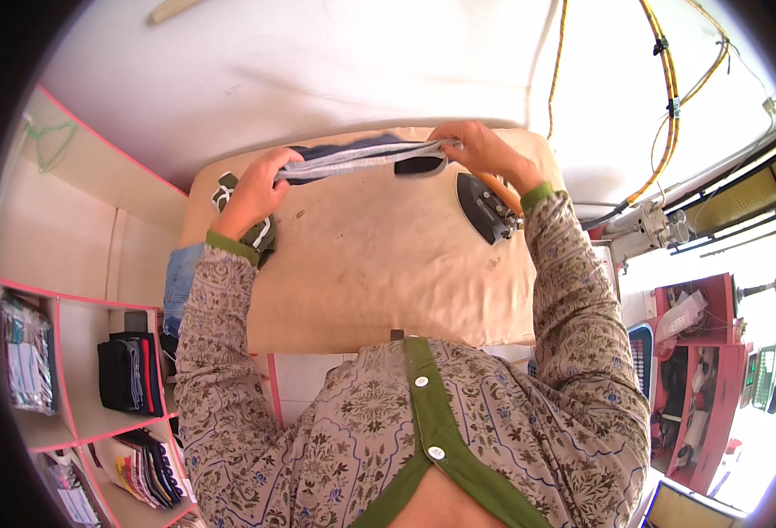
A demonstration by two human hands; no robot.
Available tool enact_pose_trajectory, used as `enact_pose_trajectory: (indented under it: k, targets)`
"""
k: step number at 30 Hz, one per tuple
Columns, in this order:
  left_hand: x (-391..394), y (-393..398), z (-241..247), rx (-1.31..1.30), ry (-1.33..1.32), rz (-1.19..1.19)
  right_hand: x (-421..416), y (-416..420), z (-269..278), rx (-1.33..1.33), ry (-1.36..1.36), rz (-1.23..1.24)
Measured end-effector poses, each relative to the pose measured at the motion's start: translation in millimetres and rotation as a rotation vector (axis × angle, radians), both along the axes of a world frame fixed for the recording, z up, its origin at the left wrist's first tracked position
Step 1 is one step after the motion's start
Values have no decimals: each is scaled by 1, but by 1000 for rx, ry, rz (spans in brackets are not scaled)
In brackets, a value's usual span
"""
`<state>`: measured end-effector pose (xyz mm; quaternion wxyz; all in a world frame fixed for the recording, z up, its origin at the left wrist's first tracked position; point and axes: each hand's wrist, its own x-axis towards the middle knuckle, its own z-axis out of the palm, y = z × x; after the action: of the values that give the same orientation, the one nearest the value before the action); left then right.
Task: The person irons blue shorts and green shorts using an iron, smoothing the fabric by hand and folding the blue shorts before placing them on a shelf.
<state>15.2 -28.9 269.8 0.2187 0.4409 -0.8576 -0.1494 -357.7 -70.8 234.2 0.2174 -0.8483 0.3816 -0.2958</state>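
A grey and navy garment [361,160] is stretched between my two hands above the far part of a beige cloth-covered ironing table [388,264]. My left hand [259,188] pinches its left end. At the other end, the fingers of my right hand [474,146] grip the grey edge, with a dark patch hanging just below. A black-soled iron [484,210] lies near my right forearm, its sole facing me and an orange part behind it. Beside my left wrist is a dark green garment with white cords [266,234], partly covered by my hand and sleeve.
Blue denim [182,280] hangs at the table's left edge. Shelves [107,310] with folded and bagged clothes stand on the left. Yellow-black cables [668,105] run down the white wall at right. A red cabinet [705,396] stands farther right.
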Motion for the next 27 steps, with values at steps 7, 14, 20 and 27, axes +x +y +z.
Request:
enact_pose_trajectory:
  k: [7, 14, 20, 27]
  targets:
    - [34, 61, -93, -181, -248, -206, 34, 105, -106, -145, 184, -40]
    - [28, 131, -194, -66, -321, -156, 42, 188, -212, 139, 15, -54]
    - [-105, 132, -223, 254, -5, -236, 37, 103, -192, 272, -225, -325]
    - [-115, 133, -257, 405, 79, -106, 49, -7, -220, 40, -124, -410]
